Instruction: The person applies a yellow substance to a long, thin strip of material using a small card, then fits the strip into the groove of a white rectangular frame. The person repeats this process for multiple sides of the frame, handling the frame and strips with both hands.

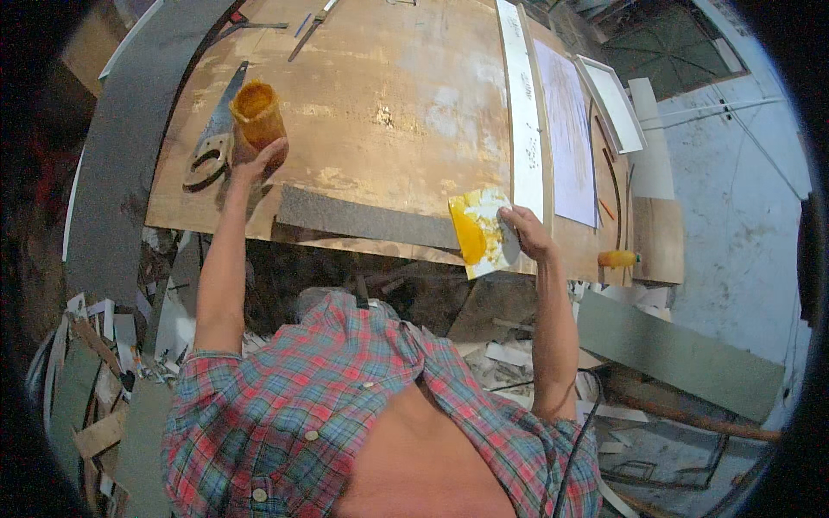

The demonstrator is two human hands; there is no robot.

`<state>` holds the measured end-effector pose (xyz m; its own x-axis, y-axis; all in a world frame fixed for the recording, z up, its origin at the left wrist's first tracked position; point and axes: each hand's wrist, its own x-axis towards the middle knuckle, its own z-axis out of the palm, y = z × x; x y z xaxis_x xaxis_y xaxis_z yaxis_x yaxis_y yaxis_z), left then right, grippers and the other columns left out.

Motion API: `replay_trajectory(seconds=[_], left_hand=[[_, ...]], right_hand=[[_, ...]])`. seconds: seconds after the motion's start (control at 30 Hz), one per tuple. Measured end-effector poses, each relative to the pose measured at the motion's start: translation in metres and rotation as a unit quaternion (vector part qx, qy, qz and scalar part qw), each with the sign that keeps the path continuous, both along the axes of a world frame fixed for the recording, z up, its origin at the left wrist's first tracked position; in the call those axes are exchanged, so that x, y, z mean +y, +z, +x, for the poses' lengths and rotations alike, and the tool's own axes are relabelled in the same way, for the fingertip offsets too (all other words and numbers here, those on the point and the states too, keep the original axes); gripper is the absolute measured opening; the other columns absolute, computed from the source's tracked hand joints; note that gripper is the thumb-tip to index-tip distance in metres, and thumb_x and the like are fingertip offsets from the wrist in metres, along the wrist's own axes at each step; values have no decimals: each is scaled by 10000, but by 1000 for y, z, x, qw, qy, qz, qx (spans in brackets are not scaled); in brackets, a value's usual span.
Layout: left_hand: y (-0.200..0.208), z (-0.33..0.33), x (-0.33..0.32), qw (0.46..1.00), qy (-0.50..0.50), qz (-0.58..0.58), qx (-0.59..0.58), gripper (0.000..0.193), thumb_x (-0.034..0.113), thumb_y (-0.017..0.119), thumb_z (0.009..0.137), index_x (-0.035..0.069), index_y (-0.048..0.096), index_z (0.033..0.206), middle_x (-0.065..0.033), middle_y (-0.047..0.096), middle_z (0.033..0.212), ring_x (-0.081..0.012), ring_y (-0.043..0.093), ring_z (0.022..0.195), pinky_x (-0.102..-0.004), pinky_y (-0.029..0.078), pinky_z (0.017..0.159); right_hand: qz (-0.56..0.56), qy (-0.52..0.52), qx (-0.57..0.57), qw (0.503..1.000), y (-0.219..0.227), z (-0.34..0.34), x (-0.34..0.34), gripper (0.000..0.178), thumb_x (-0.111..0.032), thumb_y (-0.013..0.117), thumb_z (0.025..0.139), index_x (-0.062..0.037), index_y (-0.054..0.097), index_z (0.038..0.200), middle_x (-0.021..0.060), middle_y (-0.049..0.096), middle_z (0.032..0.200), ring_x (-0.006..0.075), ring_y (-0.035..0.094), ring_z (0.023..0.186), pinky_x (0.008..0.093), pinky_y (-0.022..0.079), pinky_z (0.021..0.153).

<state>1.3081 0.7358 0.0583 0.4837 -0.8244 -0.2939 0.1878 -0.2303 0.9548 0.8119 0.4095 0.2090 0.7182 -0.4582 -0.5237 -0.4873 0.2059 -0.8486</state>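
Note:
My left hand [256, 158] grips an orange, glue-stained container [256, 110] standing on the plywood worktable [389, 95], next to a handsaw [216, 129]. My right hand [524, 231] holds a flat white scraper card [480, 231] smeared with yellow-orange glue, at the table's near edge. Between the two hands, along that near edge, lies a grey laminate strip [363, 220]. To the card's right, a long white strip [524, 112] runs away from me across the table.
A pale sheet [568, 129] and a white framed panel [613, 104] lie on the right of the table, with an orange-handled tool [617, 258] near the edge. A tool [311, 26] lies at the far side. Offcuts litter the floor [104, 380]; a grey board [682, 354] lies lower right.

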Motion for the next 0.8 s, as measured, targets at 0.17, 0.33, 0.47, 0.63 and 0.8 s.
replay_trajectory(seconds=[0.17, 0.33, 0.47, 0.63, 0.8], left_hand=[[5, -22, 49, 943, 265, 35, -196, 889, 465, 706, 826, -21, 302, 1450, -216, 460, 1365, -263, 451, 1275, -351, 382, 1048], [23, -116, 74, 969, 219, 44, -110, 801, 409, 708, 842, -37, 364, 1413, -187, 561, 1251, -271, 559, 1150, -375, 443, 964], [16, -151, 47, 940, 189, 73, -274, 622, 263, 660, 868, -41, 440, 1364, -213, 524, 1338, -342, 540, 1194, -394, 420, 1000], [16, -153, 55, 909, 191, 130, -347, 497, 132, 606, 865, -58, 494, 1311, -251, 554, 1291, -363, 530, 1213, -390, 402, 1021], [20, -155, 68, 906, 195, 132, -351, 479, 127, 602, 863, -62, 512, 1294, -248, 584, 1252, -352, 543, 1202, -385, 409, 1013]], right_hand=[[-63, 65, 35, 995, 7, 22, -13, 362, -334, 561, 961, 10, 654, 1022, 30, 662, 894, 109, 595, 765, 272, 488, 678], [-235, 213, 96, 944, -1, 42, -22, 397, -367, 533, 964, 10, 656, 979, 53, 652, 810, 137, 571, 724, 315, 479, 665], [-326, 344, 126, 872, -6, 81, 2, 362, -311, 520, 969, 29, 629, 1035, 145, 679, 859, 244, 612, 773, 383, 482, 723], [-429, 403, 159, 793, -13, 95, 39, 334, -303, 480, 961, -14, 630, 1037, 229, 655, 950, 413, 613, 899, 474, 471, 796], [-418, 394, 185, 797, -37, 72, 56, 332, -314, 489, 953, -29, 640, 1029, 220, 647, 968, 417, 602, 935, 478, 477, 819]])
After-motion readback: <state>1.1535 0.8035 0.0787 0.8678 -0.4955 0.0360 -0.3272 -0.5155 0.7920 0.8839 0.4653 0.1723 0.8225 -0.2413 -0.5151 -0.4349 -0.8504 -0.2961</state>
